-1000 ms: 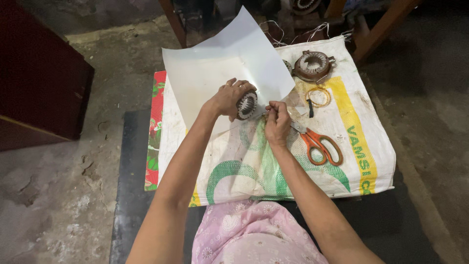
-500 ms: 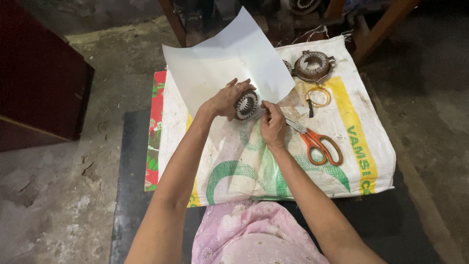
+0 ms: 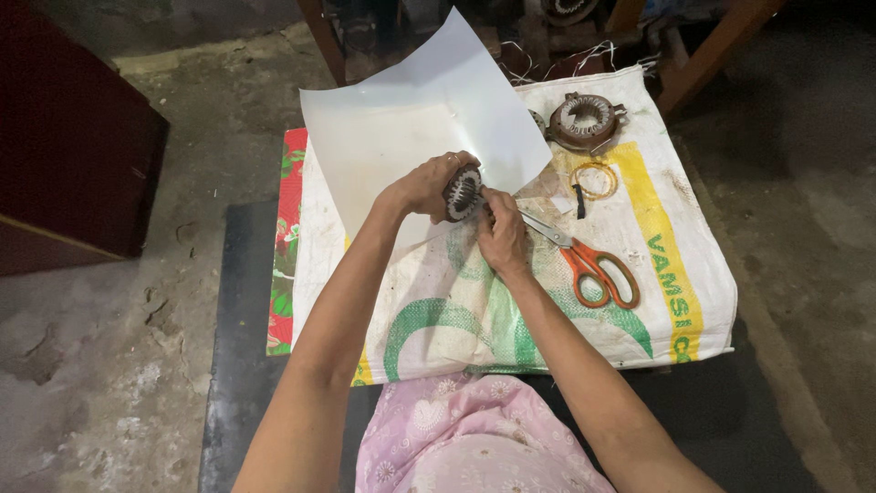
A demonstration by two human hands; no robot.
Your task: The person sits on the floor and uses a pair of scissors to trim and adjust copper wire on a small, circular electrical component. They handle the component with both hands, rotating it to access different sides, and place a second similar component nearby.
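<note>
While slotted stator core [image 3: 463, 193] is gripped by left hand [image 3: 427, 185], slot is worked by pinched right hand [image 3: 500, 233]; steady core judged needed for next insertion

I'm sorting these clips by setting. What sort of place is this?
Probably a small floor-level motor repair workshop. The left hand holds a slotted metal motor core over a woven sack spread on rough concrete, with another round motor part, orange-handled scissors and a white sheet nearby.
</note>
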